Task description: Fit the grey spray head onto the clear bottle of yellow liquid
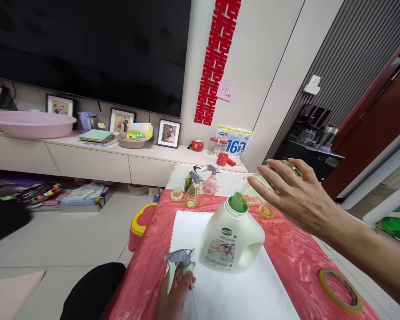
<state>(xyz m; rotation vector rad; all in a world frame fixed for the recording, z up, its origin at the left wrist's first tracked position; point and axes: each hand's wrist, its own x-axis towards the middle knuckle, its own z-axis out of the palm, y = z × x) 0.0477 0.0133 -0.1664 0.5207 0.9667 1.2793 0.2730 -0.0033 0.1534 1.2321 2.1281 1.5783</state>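
Observation:
Low in front, my left hand (176,284) is closed around a trigger spray head (180,262), grey on top with a pale green trigger and a thin tube hanging down. My right hand (290,191) is raised at the right, its fingers wrapped over a clear yellowish-green bottle (295,168) that is tilted toward the jug; much of it is hidden by the hand. Between both hands stands a pale green detergent jug (220,240), upright and uncapped, with a green spout (238,202) in its mouth. Beneath the jug lies a white cloth (240,293).
Behind the jug stand an amber spray bottle (192,195), a pink spray bottle (210,183) and a pale cap (176,194). A tape roll (340,290) lies on the red table cover (286,253) at right. A yellow-red stool (138,226) stands left of the table.

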